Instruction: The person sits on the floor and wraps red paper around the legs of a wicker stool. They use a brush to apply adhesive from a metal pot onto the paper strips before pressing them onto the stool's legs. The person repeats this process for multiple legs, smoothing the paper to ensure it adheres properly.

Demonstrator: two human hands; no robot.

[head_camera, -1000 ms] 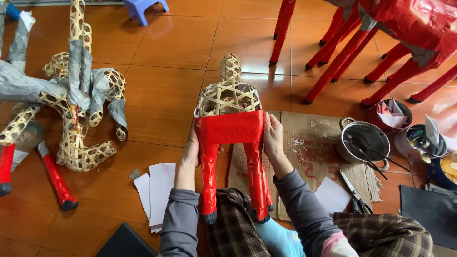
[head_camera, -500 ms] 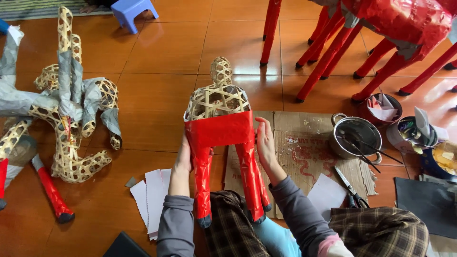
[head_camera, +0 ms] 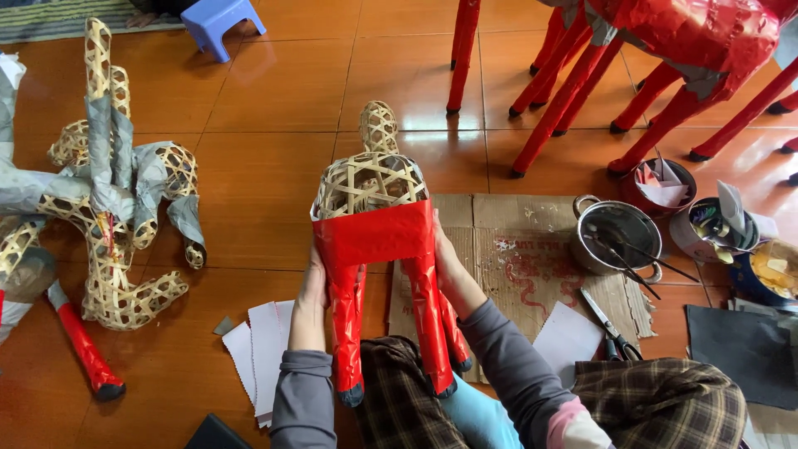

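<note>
Pressing flat on either flank, the left hand (head_camera: 312, 291) and right hand (head_camera: 445, 262) clasp a woven bamboo frame (head_camera: 371, 218), half covered in red paper, upright over the lap by the cardboard (head_camera: 532, 266). It looks light, hollow and springy; the paper skin seems thin and tearable, so the open-fingered side hold at the wrapped body suits it better than the thin legs

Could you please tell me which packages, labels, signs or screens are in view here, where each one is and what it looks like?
No screens, signs or labels show.
Cardboard sheet: flattened brown packaging on the floor right of the woven frame, smeared with red.
Paper slips: small white and pale pink stack on the floor beside the left hand.
Paper scraps: white and red, in a round dark bowl at right.
</note>
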